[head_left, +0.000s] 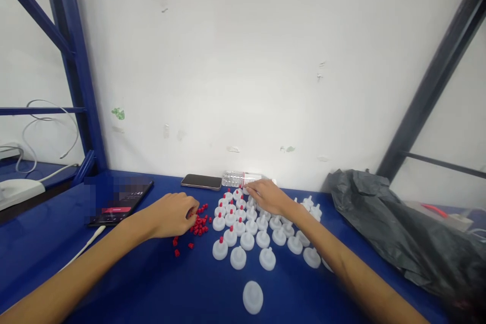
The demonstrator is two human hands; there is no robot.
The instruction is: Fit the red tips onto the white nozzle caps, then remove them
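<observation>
My left hand (176, 215) is over a loose pile of small red caps (199, 228), its fingers curled towards the thumb; whatever lies between the fingertips is hidden. Several white round lids with upright nozzles (247, 241) stand in rows on the blue table, and those on the left side wear red caps on their nozzles (221, 240). Reaching over the back rows, my right hand (268, 196) has its fingers closed, with a red cap (240, 187) at the fingertips. The hand and forearm cover some lids behind them.
One white lid (252, 297) lies apart near the front. Against the wall are a phone (201, 181) and a clear bottle (233, 178) on its side. A larger phone (119, 202) with a white cable (85, 246) sits left. Grey plastic sheeting (379, 228) covers the right side.
</observation>
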